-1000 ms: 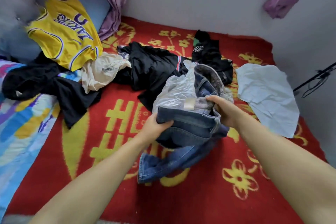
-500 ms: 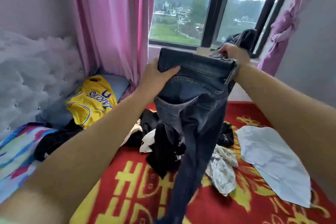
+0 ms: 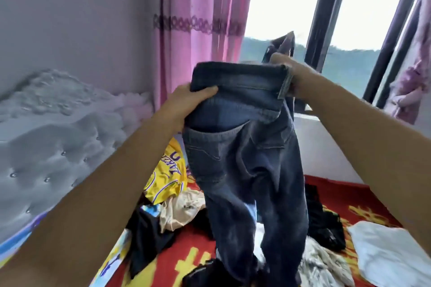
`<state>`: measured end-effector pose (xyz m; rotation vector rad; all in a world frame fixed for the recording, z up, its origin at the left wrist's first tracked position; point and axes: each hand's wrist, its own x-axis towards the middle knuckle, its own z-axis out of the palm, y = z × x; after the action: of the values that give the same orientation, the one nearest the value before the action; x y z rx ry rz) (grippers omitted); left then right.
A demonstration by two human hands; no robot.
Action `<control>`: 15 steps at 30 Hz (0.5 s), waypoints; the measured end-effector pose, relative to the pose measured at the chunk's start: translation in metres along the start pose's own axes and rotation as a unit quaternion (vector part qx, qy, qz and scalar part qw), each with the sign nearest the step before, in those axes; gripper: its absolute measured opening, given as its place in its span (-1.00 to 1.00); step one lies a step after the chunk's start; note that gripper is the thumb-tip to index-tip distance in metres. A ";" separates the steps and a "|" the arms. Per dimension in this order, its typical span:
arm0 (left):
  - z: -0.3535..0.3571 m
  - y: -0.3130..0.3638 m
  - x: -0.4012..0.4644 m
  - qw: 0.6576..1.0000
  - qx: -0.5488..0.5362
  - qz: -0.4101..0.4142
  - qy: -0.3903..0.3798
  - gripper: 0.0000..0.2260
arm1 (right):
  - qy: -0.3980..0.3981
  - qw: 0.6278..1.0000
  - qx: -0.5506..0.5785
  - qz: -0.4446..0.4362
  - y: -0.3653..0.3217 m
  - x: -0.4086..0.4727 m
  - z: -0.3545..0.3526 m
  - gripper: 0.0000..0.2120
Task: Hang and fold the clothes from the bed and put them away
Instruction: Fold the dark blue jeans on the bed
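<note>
Dark blue denim jeans [image 3: 247, 161] held up in the air above the bed, waistband at top, legs hanging straight down, back pocket with stitched seam facing the camera, denim faded on the legs. Left hand [image 3: 186, 100] grips the waistband's left corner, thumb curled over the front. Right hand [image 3: 291, 74] pinches the right corner, fingers wrapped round the folded edge. The hanging legs block the middle of the clothes pile below. Underneath: red bedspread with yellow pattern [image 3: 349, 198]. Left of the jeans, a yellow basketball jersey [image 3: 166, 177] with purple lettering, only partly readable, looks like "LAKE…". Just below it a crumpled beige garment [image 3: 182, 212], then a black garment [image 3: 147, 235]. Right of the jeans, another black garment [image 3: 324, 219], a pale patterned cloth [image 3: 321, 265] and a white cloth [image 3: 391, 254] lying flat. Behind: grey tufted headboard [image 3: 53, 147], pink curtain [image 3: 200, 18], dark-framed window [image 3: 326, 14].
</note>
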<state>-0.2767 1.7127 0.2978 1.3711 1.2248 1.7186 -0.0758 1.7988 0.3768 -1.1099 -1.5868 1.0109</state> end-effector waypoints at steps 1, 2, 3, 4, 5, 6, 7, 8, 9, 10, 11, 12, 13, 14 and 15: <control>-0.008 -0.026 -0.010 0.995 -0.019 -0.090 -0.038 -0.89 | -0.029 0.998 -0.024 0.059 0.027 0.001 0.011 -0.80; -0.019 -0.053 -0.023 0.982 -0.041 -0.174 -0.062 -0.89 | -0.047 0.992 -0.038 0.113 0.057 0.000 0.026 -0.81; -0.027 -0.075 -0.035 0.964 -0.060 -0.246 -0.077 -0.89 | -0.061 0.985 -0.046 0.155 0.083 -0.003 0.037 -0.82; -0.039 -0.093 -0.046 0.946 -0.077 -0.302 -0.085 -0.88 | -0.078 0.977 -0.046 0.191 0.107 -0.007 0.051 -0.82; -0.051 -0.107 -0.056 0.934 -0.092 -0.334 -0.090 -0.86 | -0.091 0.971 -0.036 0.218 0.124 -0.010 0.065 -0.82; -0.064 -0.114 -0.064 0.928 -0.107 -0.345 -0.091 -0.83 | -0.097 0.967 -0.020 0.235 0.132 -0.012 0.077 -0.83; -0.077 -0.115 -0.070 0.928 -0.121 -0.342 -0.088 -0.80 | -0.095 0.965 -0.011 0.243 0.133 -0.011 0.087 -0.84; -0.090 -0.109 -0.074 0.932 -0.131 -0.329 -0.081 -0.78 | -0.096 0.966 -0.008 0.239 0.128 -0.008 0.098 -0.85; -0.103 -0.099 -0.076 0.941 -0.125 -0.307 -0.067 -0.78 | -0.097 0.970 -0.009 0.222 0.117 -0.004 0.110 -0.85; -0.114 -0.084 -0.076 0.953 -0.107 -0.278 -0.047 -0.78 | -0.101 0.976 -0.005 0.195 0.102 -0.002 0.122 -0.85; -0.125 -0.064 -0.076 0.969 -0.076 -0.237 -0.012 -0.78 | -0.107 0.982 0.014 0.158 0.082 0.001 0.135 -0.85; -0.131 -0.042 -0.074 0.982 -0.041 -0.182 0.031 -0.81 | -0.109 0.985 0.054 0.125 0.061 0.002 0.144 -0.85; -0.134 -0.018 -0.072 0.990 0.011 -0.113 0.085 -0.83 | -0.108 0.984 0.105 0.092 0.039 0.001 0.151 -0.85; -0.133 0.009 -0.072 0.987 0.075 -0.035 0.138 -0.85 | -0.107 0.981 0.154 0.058 0.014 -0.002 0.153 -0.86; -0.129 0.034 -0.072 0.972 0.139 0.037 0.184 -0.86 | -0.109 0.973 0.200 0.023 -0.009 -0.005 0.152 -0.86</control>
<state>-0.3775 1.5994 0.2970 1.2999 1.6908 1.9721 -0.2231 1.7744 0.3480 -0.7811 -1.4407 1.4502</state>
